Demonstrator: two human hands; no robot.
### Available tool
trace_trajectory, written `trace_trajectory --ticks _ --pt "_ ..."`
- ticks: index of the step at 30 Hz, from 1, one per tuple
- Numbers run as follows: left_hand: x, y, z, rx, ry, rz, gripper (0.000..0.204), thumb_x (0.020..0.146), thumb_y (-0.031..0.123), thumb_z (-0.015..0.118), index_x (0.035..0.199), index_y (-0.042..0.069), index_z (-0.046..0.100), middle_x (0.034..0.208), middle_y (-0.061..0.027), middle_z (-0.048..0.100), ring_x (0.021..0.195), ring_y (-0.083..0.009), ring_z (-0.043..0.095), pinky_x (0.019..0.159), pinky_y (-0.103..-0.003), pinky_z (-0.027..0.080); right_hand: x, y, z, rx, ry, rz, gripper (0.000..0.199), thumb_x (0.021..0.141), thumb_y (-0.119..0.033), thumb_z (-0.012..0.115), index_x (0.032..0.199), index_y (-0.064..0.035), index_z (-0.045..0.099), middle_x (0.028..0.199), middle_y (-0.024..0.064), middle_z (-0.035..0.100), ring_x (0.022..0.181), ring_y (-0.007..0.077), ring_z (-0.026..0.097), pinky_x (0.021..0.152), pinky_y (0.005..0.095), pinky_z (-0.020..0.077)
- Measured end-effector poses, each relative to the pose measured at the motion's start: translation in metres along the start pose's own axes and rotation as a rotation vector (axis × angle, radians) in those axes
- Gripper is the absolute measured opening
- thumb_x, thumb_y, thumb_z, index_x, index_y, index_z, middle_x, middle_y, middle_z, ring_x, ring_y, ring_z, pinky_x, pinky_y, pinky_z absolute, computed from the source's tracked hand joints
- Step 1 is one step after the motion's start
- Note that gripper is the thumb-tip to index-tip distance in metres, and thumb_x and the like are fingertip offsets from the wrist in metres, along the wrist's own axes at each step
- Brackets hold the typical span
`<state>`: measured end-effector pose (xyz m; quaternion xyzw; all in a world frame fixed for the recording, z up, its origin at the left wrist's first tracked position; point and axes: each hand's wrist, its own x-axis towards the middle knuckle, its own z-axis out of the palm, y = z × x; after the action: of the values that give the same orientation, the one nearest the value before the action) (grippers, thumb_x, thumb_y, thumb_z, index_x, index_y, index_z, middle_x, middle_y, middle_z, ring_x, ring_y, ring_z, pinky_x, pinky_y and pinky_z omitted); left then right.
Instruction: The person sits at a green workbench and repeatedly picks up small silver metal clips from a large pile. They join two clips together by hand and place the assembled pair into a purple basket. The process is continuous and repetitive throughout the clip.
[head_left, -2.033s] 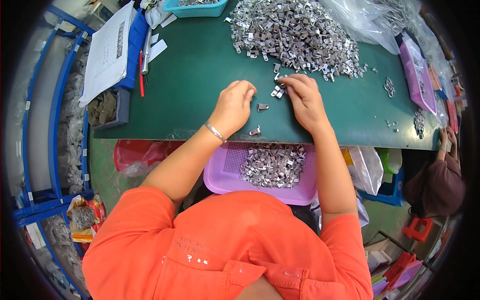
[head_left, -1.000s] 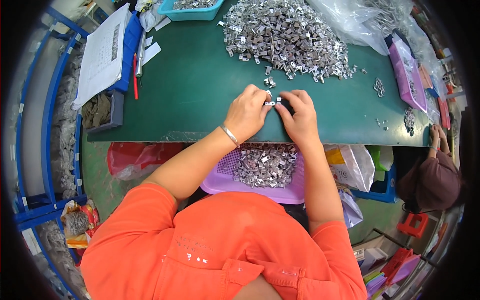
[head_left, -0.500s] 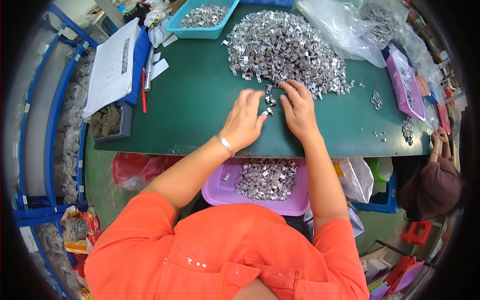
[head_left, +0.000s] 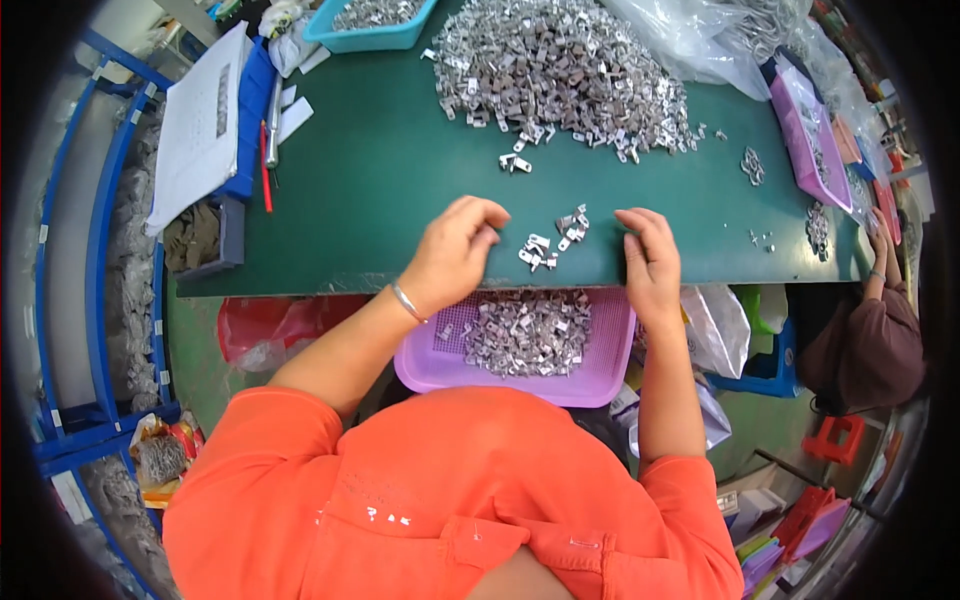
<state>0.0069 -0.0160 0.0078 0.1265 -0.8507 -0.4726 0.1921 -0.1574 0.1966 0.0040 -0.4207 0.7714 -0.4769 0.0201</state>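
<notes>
Near the table's [head_left: 380,200] front edge, my left hand [head_left: 455,250] and right hand [head_left: 650,255] flank small clips [head_left: 550,240], fingers loosely curled, gripping nothing

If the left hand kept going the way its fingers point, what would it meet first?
The left hand points right along the table edge, so it would probably first meet the small cluster of metal clips lying between the hands, before the right hand. Its height above the table is unclear.
</notes>
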Motion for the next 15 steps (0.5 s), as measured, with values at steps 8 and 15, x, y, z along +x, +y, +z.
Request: trace_trajectory --ticks 8,15 --pt "-0.001 0.01 0.024 0.275 -0.008 0.28 0.031 0.076 0.006 0.075 0.104 0.004 0.063 0.097 -0.0093 0.06 0.076 -0.0228 0.062 0.069 -0.032 0.053 -0.001 -0.013 0.029 -0.051 0.062 -0.042 0.014 0.081 0.002 0.071 0.095 -0.0007 0.065 0.092 0.0113 0.063 0.078 0.0253 0.063 0.069 0.0319 0.0514" --pt "-0.014 0.008 0.008 -0.101 -0.027 -0.055 0.024 0.081 -0.007 0.062 0.104 0.0 0.059 0.101 -0.0068 0.067 0.083 -0.0098 0.064 0.075 -0.024 0.052 -0.02 -0.016 0.006 0.275 -0.181 -0.122 0.016 0.078 0.01 0.064 0.089 -0.0012 0.068 0.088 0.0087 0.067 0.079 0.0189 0.064 0.068 0.029 0.0513"
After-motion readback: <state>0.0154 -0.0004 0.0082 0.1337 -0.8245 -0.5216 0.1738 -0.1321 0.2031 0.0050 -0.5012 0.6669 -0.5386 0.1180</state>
